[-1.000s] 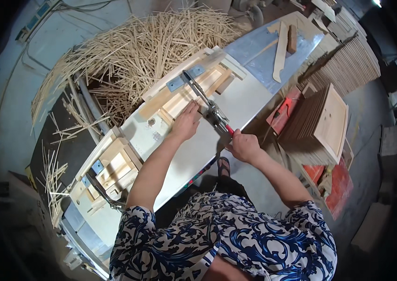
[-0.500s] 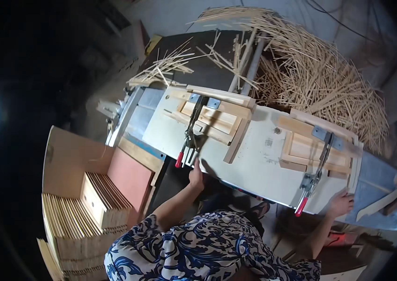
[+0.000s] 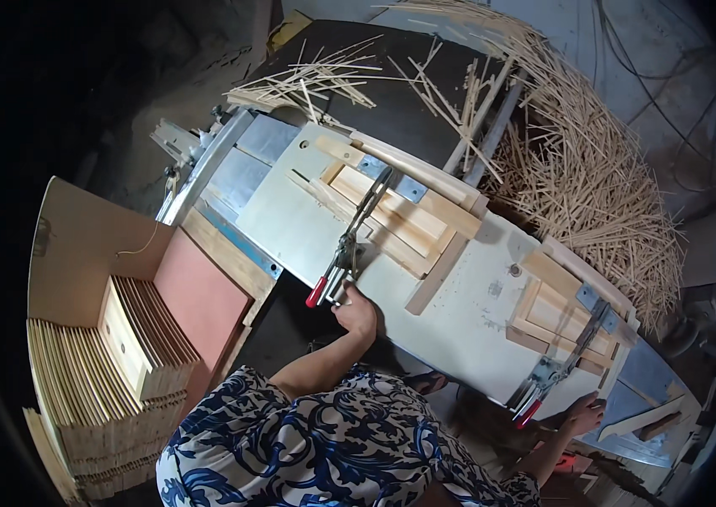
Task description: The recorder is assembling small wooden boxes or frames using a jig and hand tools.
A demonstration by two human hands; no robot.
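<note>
A long white board [image 3: 459, 296] lies aslant over a metal machine table, carrying two wooden frames. The left frame [image 3: 404, 220] is pressed under a toggle clamp [image 3: 349, 241] with a red handle; the right frame [image 3: 556, 313] sits under a second toggle clamp [image 3: 565, 359]. My left hand [image 3: 356, 314] is closed at the board's front edge, right beside the left clamp's handle, its lower fingers partly hidden. At the board's near right corner my right hand [image 3: 584, 414] holds the edge with bent fingers.
Thin wooden strips [image 3: 594, 203] are heaped behind the board, with more strewn on a dark panel [image 3: 375, 101]. To the left, stacked slotted wooden pieces [image 3: 79, 372] stand near a reddish panel [image 3: 197, 287]. The blue-grey metal table [image 3: 641, 380] extends past the board at right.
The view has turned, so the board slopes more steeply down to the right. Both hands remain at its front edge, and both clamps still lie over the frames.
</note>
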